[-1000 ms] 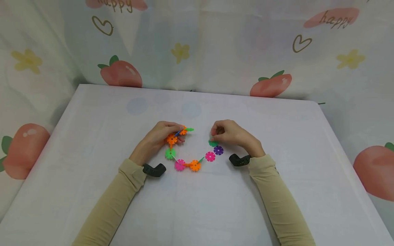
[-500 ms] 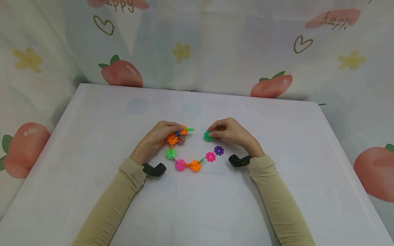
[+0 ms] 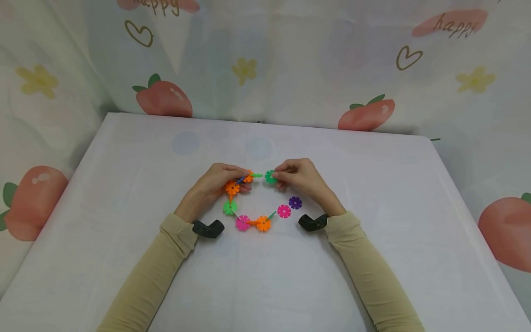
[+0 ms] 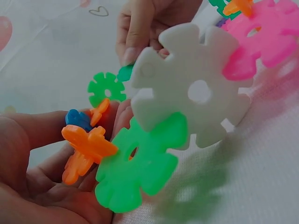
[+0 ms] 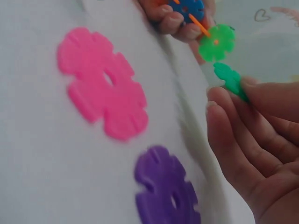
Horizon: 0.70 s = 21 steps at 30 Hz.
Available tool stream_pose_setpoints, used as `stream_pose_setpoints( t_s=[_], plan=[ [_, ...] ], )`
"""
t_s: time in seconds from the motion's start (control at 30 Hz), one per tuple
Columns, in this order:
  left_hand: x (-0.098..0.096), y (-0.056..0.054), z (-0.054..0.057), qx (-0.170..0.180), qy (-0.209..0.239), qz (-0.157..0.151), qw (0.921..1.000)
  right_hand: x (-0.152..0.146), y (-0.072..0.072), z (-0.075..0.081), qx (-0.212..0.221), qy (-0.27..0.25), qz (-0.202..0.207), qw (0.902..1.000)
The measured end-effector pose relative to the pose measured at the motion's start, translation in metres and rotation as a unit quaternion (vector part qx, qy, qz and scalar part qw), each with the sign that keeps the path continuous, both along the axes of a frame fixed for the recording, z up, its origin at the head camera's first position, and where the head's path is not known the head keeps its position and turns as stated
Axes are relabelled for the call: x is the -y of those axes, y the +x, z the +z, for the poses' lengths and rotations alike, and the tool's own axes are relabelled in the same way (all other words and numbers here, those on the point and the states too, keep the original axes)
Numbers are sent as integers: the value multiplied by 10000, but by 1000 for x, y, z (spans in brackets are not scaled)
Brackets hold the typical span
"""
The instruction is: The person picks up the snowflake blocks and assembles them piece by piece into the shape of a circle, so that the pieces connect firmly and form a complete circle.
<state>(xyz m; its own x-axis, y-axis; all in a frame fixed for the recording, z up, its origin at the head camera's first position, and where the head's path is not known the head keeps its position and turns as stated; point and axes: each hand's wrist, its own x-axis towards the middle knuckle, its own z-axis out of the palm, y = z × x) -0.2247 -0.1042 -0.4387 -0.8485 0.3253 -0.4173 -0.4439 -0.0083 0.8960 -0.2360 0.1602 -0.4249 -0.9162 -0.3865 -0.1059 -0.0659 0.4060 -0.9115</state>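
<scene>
A curved chain of slotted flower-shaped plastic discs runs from my left hand [image 3: 217, 182] down toward the right. That hand pinches the chain near its upper end, by an orange disc [image 3: 248, 176]; a light green disc [image 3: 257, 175] seen edge-on sticks out past the fingers. A white disc [image 4: 168, 100] and a brighter green disc [image 4: 135, 172] of the chain fill the left wrist view. Between thumb and fingertips my right hand [image 3: 303, 177] pinches a loose teal-green disc [image 5: 229, 80], its rim close to the light green one. Below it lie a pink disc [image 3: 284, 211] and a purple disc [image 3: 295, 203].
The white-covered table [image 3: 265, 286] spreads around both hands. A patterned curtain [image 3: 290, 69] hangs behind its far edge. A black wrist camera [image 3: 209, 229] juts inward from the left wrist, and another black camera [image 3: 313, 222] from the right.
My right hand has lifted the teal-green disc from beside the purple one and brought it up and left, near the chain's end. The left hand stays in place.
</scene>
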Motion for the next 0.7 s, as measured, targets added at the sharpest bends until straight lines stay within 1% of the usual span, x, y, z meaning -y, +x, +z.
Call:
stream_pose_setpoints(
  t_s=[0.13,0.23,0.33,0.47,0.53,0.7],
  plan=[
    [0,-1,0,14,44,25,10000,5,1,-2,22,-132,-20,9999],
    [1,0,-1,23,44,50,10000,8,2,-1,116,-154,-52,9998],
    [1,0,0,8,-90,89,9999,10,3,-2,157,-198,-146,9996],
    [1,0,0,-24,-211,132,9997,12,4,-3,57,-347,-298,9989],
    [0,0,-1,-1,-117,146,9998,13,4,-3,47,-445,-330,9985],
    [-2,-1,-2,56,46,239,9997,17,6,-4,187,-674,-351,9969]
  ],
)
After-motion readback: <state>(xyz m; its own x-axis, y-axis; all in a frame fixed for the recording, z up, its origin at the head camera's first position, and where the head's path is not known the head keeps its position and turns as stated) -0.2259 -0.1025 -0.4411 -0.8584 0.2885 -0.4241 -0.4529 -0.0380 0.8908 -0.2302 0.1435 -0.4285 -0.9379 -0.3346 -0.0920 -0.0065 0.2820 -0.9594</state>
